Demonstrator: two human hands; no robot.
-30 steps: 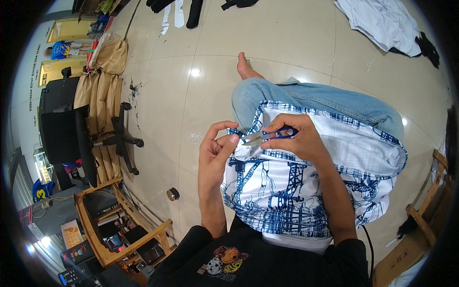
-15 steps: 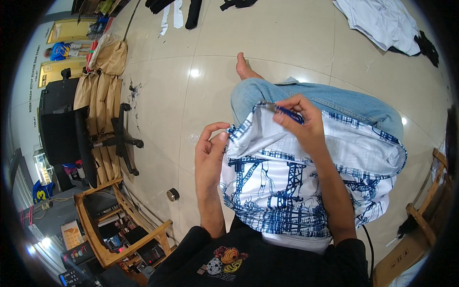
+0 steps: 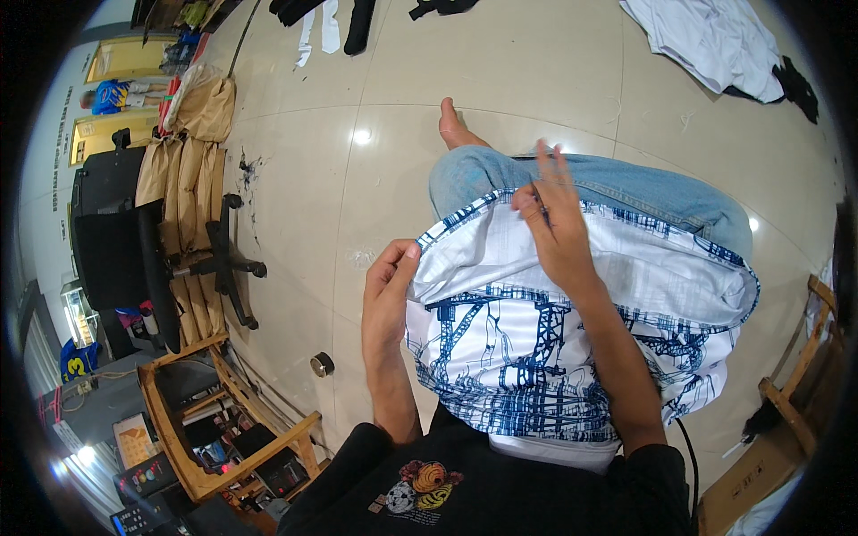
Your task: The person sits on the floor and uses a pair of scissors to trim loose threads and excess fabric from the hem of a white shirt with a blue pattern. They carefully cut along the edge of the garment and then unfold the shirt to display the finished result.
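Note:
A white garment with a dark blue lattice-like print [image 3: 500,344] lies bunched across my lap. Its wide opening faces up, showing the plain white inside. My left hand [image 3: 391,277] is closed on the edge at the left end, thumb and fingers pinching the printed border. Over the far side of the opening, my right hand [image 3: 561,228] has its fingers stretched out and slightly smeared by motion. A small dark bit shows between its thumb and fingers; I cannot make out whether the blue-handled tool is still there.
White cloth [image 3: 706,45] and black pieces lie on the tiled floor at the far right. To the left stand a black office chair [image 3: 134,259] and a wooden frame [image 3: 179,447] around small items. A cardboard box [image 3: 751,482] sits at the near right; a small round object [image 3: 322,364] lies left.
My right hand has gone from gripping a small blue-handled tool at the edge to spread fingers, slightly farther away. The garment's left edge, crumpled before, is now stretched smooth from my left hand.

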